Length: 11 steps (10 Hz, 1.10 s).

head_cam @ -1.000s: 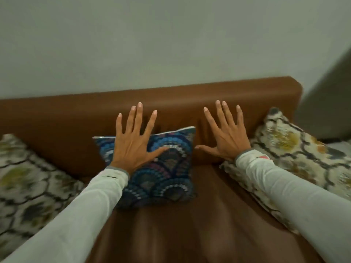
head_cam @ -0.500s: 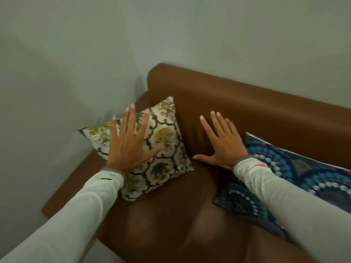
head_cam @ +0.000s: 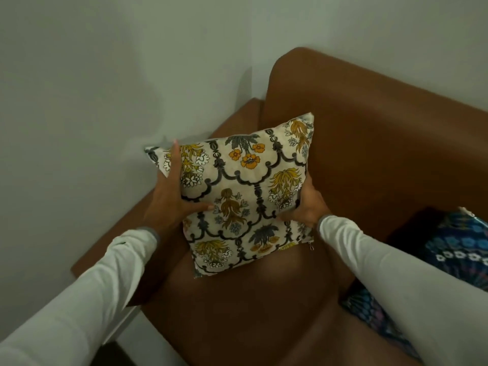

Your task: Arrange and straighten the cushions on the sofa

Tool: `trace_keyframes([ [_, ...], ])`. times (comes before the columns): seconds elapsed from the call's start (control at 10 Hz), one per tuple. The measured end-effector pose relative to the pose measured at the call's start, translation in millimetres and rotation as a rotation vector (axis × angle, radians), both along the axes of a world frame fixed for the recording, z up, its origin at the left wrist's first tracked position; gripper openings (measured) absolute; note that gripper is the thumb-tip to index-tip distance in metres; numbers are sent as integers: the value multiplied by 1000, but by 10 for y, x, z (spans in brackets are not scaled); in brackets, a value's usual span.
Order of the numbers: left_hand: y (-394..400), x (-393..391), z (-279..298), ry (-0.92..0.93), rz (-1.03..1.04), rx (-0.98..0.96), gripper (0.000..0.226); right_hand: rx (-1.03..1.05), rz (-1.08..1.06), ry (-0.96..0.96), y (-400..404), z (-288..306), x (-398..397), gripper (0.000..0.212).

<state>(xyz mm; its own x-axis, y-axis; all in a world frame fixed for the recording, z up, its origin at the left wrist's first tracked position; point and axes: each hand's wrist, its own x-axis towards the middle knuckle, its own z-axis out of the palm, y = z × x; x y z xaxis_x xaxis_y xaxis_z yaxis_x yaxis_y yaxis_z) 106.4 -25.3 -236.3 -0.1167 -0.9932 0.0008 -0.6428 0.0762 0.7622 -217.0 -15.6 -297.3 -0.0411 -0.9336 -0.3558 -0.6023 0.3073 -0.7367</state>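
A cream cushion (head_cam: pixel 245 196) with yellow and grey floral print stands tilted at the left end of the brown sofa (head_cam: pixel 369 143). My left hand (head_cam: pixel 171 196) grips its left edge, thumb across the front. On the opposite edge, my right hand (head_cam: pixel 307 207) holds the cushion with the fingers tucked behind. Its lower edge rests on the seat, and a small zip pull shows at the bottom right corner. A blue scallop-patterned cushion (head_cam: pixel 459 247) lies on the seat at the far right, partly hidden by my right sleeve.
Grey walls (head_cam: pixel 105 75) meet in a corner just behind the sofa's left armrest (head_cam: pixel 232 122). The backrest runs up and to the right. A strip of dark floor shows at the bottom left.
Both hands were spread open above the sofa. They have since closed on the two side edges of the floral cushion and stood it more upright. The view has moved closer.
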Motion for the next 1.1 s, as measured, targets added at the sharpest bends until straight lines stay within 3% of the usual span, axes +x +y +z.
trace_keyframes([
  [0.2,285,-6,55,-40,61,-168,138,-255,-67,-13,117,91,43,149],
  [0.4,338,-145,91,-92,50,-142,134,-114,-27,58,157,32,60,163],
  [0.5,317,-197,96,-263,126,-128,134,-86,18,134,211,57,56,170],
  [0.6,385,-243,198,-624,177,-279,130,-313,48,367,290,217,61,169],
  [0.7,422,-461,348,-784,4,-447,126,-474,183,516,276,357,56,163],
  [0.8,369,-688,234,-881,-226,-508,125,-452,317,585,161,440,103,158],
  [0.9,294,-747,55,-974,-329,-463,128,-366,414,641,142,609,100,151],
  [1.0,314,-832,123,-998,-305,-376,126,-302,422,742,333,904,-148,140],
  [1.1,432,-1123,387,-955,-310,-350,114,-285,297,878,727,1224,-515,129],
])
